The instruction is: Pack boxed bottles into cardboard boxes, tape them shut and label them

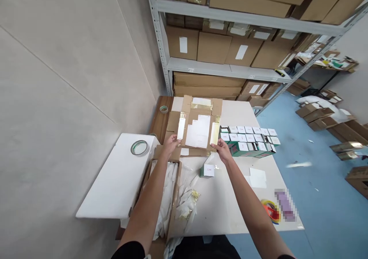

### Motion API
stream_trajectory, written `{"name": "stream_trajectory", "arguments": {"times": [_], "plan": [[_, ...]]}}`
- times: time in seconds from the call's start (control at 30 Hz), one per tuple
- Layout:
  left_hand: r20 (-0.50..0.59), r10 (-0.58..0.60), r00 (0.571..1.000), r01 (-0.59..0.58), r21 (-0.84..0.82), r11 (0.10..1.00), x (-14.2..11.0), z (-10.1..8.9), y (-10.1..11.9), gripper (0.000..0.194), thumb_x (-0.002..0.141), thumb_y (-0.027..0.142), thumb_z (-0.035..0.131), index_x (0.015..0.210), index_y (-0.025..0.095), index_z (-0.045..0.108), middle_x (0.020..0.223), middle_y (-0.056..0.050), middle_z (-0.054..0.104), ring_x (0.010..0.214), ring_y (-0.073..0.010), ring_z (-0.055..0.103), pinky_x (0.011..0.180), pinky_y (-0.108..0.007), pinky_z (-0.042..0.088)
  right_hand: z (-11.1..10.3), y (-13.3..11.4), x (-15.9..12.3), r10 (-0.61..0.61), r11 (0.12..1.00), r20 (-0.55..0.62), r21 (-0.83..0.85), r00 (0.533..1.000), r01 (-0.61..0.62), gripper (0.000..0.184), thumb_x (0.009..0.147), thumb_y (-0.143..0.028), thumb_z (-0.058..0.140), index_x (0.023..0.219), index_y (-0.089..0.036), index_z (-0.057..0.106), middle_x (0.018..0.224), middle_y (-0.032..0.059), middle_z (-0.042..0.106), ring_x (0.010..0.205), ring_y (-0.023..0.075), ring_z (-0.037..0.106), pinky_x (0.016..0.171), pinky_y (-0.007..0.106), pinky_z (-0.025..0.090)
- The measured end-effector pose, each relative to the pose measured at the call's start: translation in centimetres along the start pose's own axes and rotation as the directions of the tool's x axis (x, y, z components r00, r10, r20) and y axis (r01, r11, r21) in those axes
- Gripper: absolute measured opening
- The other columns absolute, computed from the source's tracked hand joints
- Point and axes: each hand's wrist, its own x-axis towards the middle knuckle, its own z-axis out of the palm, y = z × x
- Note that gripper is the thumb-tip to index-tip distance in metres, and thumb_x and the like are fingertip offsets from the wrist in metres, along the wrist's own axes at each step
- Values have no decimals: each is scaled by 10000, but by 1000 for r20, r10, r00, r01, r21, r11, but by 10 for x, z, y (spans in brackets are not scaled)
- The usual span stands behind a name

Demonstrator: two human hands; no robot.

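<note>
Both my arms reach forward over a white table [230, 205]. My left hand [171, 143] grips the near left edge of a flattened brown cardboard box [198, 130] with white labels and yellowish tape on it. My right hand [222, 149] grips the box's near right edge. The cardboard is held up, tilted toward me, over the far part of the table. A single small green-and-white box [208, 170] lies on the table just below my right hand. Several more small green-and-white boxes [250, 140] sit in rows to the right of the cardboard.
An open carton [165, 197] of white plastic bags stands at the left, with loose bags [186, 201] spilled beside it. A tape roll [139, 147] lies on a white foam slab; another roll [163, 109] sits further back. Shelves of cartons [218, 48] stand behind. White cards [257, 177] and coloured tape [270, 210] lie at right.
</note>
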Motion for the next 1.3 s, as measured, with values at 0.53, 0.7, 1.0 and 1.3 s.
{"name": "stream_trajectory", "arguments": {"times": [0.53,0.7,1.0,1.3], "plan": [[-1,127,992,-126,67,990,-170,132,61,521,655,517,830,1016,201,624,1012,-83,743,959,-228,710,888,-382,559,-146,-34,-121,-29,999,-29,-36,999,28,398,633,-411,809,963,-232,678,918,30,736,804,198,664,664,296,538],[-16,52,999,-51,60,997,-249,177,49,652,677,434,810,1263,198,647,881,-31,727,851,-211,714,827,-357,562,-202,9,-178,1,997,-23,-76,1000,-3,375,610,-431,775,897,-216,663,853,19,695,738,189,645,657,314,536],[93,20,996,-40,219,975,-344,254,1,367,746,442,734,1022,205,781,944,-48,776,906,-264,714,817,-359,560,-257,98,-267,147,931,-17,-334,989,-144,245,648,-437,691,716,-245,554,641,-20,611,634,209,623,619,340,540],[-79,-11,997,48,487,872,-369,318,-75,155,758,327,609,727,195,684,605,28,576,634,-183,560,661,-277,423,-259,138,-301,110,752,31,-656,993,-63,473,565,-187,758,1035,-202,712,1118,115,756,1117,350,694,986,462,532]]}}
